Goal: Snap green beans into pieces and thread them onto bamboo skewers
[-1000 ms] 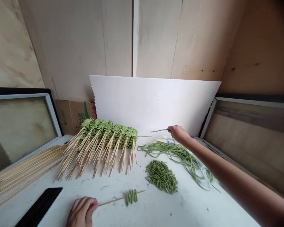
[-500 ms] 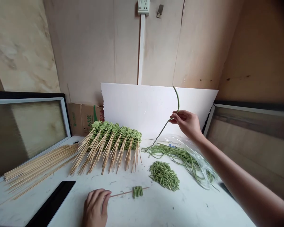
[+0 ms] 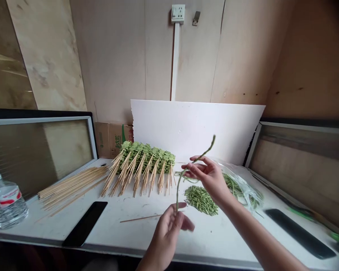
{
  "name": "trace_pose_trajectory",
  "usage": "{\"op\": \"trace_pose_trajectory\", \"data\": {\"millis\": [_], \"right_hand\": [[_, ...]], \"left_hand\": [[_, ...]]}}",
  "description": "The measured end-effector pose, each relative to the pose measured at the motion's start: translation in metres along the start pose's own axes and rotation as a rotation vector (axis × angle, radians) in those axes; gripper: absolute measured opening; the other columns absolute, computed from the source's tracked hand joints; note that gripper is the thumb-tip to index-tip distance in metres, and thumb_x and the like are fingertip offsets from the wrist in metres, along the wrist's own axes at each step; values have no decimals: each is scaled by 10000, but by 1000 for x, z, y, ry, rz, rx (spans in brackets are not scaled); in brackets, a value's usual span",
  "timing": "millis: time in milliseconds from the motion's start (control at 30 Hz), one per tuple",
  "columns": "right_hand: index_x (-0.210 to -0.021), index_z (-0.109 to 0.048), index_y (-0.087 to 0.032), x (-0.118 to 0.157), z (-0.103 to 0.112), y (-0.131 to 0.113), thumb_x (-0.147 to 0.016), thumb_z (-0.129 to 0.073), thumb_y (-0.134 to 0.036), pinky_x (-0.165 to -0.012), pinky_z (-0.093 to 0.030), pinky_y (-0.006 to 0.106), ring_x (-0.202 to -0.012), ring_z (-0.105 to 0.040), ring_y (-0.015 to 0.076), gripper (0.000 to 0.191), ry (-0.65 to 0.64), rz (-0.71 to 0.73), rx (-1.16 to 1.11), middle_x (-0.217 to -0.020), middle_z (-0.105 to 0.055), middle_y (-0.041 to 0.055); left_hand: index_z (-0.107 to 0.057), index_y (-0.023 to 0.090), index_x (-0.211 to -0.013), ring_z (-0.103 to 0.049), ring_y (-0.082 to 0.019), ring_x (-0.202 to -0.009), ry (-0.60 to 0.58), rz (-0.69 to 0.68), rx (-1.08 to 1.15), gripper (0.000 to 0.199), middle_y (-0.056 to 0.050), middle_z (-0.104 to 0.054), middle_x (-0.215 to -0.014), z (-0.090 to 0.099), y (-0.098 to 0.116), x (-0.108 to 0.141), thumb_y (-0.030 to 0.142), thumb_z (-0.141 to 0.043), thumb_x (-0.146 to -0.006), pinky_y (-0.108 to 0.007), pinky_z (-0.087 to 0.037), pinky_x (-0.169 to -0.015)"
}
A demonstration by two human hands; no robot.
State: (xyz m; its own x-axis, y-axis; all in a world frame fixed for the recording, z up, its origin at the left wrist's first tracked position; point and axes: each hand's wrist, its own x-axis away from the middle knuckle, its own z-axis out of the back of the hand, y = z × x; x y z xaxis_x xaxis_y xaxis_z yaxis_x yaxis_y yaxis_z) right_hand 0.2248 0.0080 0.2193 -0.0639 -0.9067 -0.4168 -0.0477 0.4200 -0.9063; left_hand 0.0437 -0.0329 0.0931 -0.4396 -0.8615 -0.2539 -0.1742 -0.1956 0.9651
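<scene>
One long green bean [image 3: 179,188] is stretched upright and slanting between my two hands. My left hand [image 3: 169,231] pinches its lower end above the front of the table. Higher up, my right hand [image 3: 207,175] grips the same bean between thumb and fingers, and its free tip sticks out to the upper right. Under my left hand a thin wooden skewer [image 3: 139,218] lies on the table; its right part, with any bean pieces on it, is hidden. Close behind is a pile of cut bean pieces [image 3: 202,199]. More long beans [image 3: 233,185] lie in a clear plastic bag [image 3: 247,190], partly covered by my right arm.
A stack of skewered bean pieces [image 3: 151,154] stands at the back, sticks pointing forward. Bare skewers [image 3: 76,184] lie left of it. Flat black slabs [image 3: 86,224] rest at left and right. A water bottle [image 3: 7,203] stands at the left edge; a white board [image 3: 197,128] leans behind.
My right hand has come down and towards me with the long bean. My left hand has left the skewer, moved right and taken the bean's lower end. The view has shifted left.
</scene>
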Motion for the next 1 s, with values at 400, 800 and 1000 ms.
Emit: {"op": "trace_pose_trajectory", "data": {"millis": [400,800,1000], "right_hand": [[-896,-636,-200,58,22,81,-837,-658,-730,-403,-199,220,-448,-241,77,534,219,-109,-10,-560,-273,-101],[-1013,-759,-174,95,18,111,-948,-604,-601,-570,-405,297,-602,-465,131,459,89,-231,-6,-787,-560,30],[-1060,-773,-184,103,8,114,-932,-662,-543,-579,-454,298,-620,-521,144,397,-72,-191,106,-794,-639,43]], "left_hand": [[-731,221,-932,-629,-278,-969,279,-326,-1050,308,-77,-731,-959,120,-18,-39,158,-437,-1000,-406,-444,-878],[-669,254,-1311,-561,-280,-1309,210,-315,-778,330,-110,-652,-1349,80,-49,-27,263,-485,-1037,-478,-411,-1142],[-733,231,-1190,-709,-235,-1032,15,-199,-378,275,-87,-764,-1089,13,-25,-15,388,-582,-1023,-348,-548,-937]]}}
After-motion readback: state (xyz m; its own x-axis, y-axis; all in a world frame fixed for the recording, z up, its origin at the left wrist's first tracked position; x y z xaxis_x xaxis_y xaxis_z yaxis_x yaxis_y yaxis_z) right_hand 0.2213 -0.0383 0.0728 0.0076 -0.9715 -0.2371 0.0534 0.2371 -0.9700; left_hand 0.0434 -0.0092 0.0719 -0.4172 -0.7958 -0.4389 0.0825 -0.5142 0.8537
